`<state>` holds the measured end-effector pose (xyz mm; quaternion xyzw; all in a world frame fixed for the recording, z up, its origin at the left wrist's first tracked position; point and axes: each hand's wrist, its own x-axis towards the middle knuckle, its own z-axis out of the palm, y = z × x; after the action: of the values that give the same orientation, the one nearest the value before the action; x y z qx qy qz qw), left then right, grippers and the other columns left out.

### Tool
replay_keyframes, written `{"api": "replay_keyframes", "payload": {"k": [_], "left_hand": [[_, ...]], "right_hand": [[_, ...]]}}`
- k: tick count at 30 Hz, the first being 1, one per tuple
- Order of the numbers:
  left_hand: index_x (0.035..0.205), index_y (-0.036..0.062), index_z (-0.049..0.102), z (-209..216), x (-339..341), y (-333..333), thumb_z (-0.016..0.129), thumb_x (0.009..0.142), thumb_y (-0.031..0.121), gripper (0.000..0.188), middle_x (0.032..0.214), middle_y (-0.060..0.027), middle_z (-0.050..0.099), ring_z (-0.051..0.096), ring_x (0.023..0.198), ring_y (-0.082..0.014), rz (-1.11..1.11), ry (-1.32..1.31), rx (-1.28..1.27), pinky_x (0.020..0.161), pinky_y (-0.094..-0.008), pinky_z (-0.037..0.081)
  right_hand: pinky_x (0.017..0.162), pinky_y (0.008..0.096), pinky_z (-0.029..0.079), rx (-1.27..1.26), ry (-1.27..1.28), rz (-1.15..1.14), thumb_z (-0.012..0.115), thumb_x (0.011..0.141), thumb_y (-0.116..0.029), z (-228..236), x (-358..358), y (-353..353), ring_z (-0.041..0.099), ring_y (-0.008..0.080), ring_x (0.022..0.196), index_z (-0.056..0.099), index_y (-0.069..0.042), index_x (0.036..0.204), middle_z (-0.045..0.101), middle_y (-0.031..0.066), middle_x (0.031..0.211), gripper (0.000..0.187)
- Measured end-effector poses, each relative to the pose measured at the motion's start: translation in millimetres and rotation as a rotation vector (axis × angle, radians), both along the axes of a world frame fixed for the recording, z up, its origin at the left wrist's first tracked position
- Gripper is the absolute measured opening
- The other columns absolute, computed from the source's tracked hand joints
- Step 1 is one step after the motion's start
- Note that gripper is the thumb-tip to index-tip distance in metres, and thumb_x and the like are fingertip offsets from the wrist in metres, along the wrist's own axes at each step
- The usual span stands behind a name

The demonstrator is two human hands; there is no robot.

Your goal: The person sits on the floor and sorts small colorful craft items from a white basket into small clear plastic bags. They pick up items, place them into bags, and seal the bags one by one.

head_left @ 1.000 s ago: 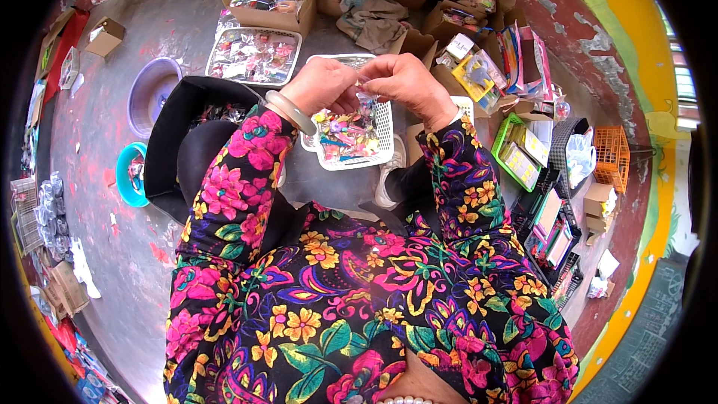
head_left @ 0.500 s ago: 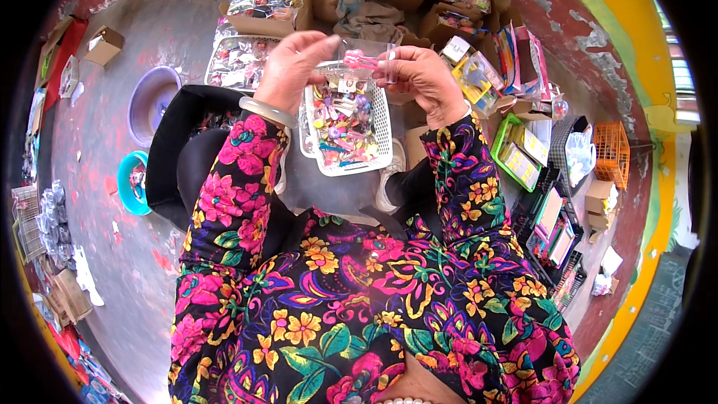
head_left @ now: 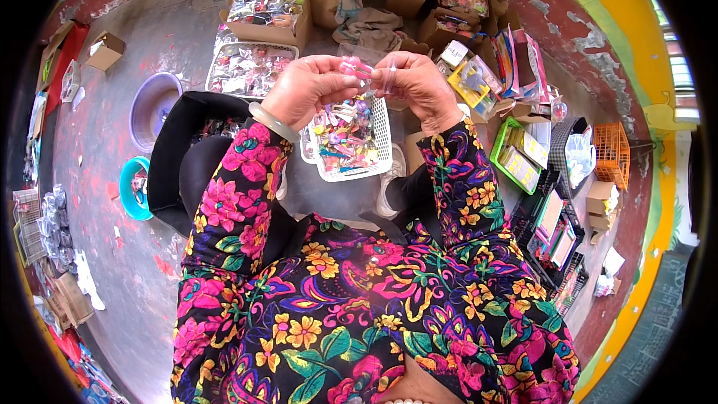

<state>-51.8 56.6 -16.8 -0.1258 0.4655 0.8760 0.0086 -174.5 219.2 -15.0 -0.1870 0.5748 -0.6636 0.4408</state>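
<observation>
Above the baskets, my two hands come close together. My left hand is closed, thumb and fingers pinching at a small pink piece that looks like a hair clip. A clear plastic bag is pinched between the thumb and fingers of my right hand; its edges are hard to make out, and I cannot tell how much of the pink piece lies inside. Below them, a white basket holds a heap of small colourful trinkets. It sits between my feet and partly overlaps another white basket.
At the far left stand a white tray of packed items and a cardboard box. A black container, a purple basin and a turquoise basin are to the left. Right are a green basket and black crates.
My left hand has moved right and down, and its fingers have closed at the pink piece. My right hand has lowered slightly, still gripping the clear bag.
</observation>
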Motion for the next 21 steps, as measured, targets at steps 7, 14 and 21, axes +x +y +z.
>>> {"api": "replay_keyframes", "payload": {"k": [7,14,21], "left_hand": [[0.094,0.0000,0.056,-4.2,0.5,-4.5,0.061,0.082,0.009,0.016,0.085,-0.0121,0.064,0.064,0.076,-0.0159,-0.104,-0.125,-0.075,0.053,-0.0181,0.048],[0.096,-0.0008,0.056,-11.9,-1.6,-5.6,0.061,0.081,0.012,0.020,0.085,-0.0125,0.065,0.064,0.078,-0.0130,-0.157,-0.091,0.028,0.040,-0.0134,0.033],[0.100,-0.0009,0.056,-23.4,-7.2,-4.2,0.059,0.082,0.009,0.020,0.093,-0.0101,0.063,0.061,0.081,-0.0106,0.072,-0.050,0.169,0.042,-0.0129,0.032]], "right_hand": [[0.050,0.0186,0.043,0.121,0.095,0.130,0.070,0.072,-0.010,0.4,-1.9,-0.4,0.053,0.0068,0.056,0.060,-0.002,0.073,0.059,0.0018,0.067,0.013],[0.054,0.0204,0.043,0.015,0.037,0.004,0.062,0.079,-0.015,1.8,5.8,-2.5,0.054,0.0076,0.059,0.062,-0.002,0.079,0.059,0.0012,0.069,0.013],[0.060,0.0205,0.043,-0.110,-0.102,-0.087,0.063,0.081,-0.024,-2.0,5.1,-8.7,0.056,0.0082,0.067,0.060,-0.003,0.096,0.062,0.0020,0.077,0.025]]}}
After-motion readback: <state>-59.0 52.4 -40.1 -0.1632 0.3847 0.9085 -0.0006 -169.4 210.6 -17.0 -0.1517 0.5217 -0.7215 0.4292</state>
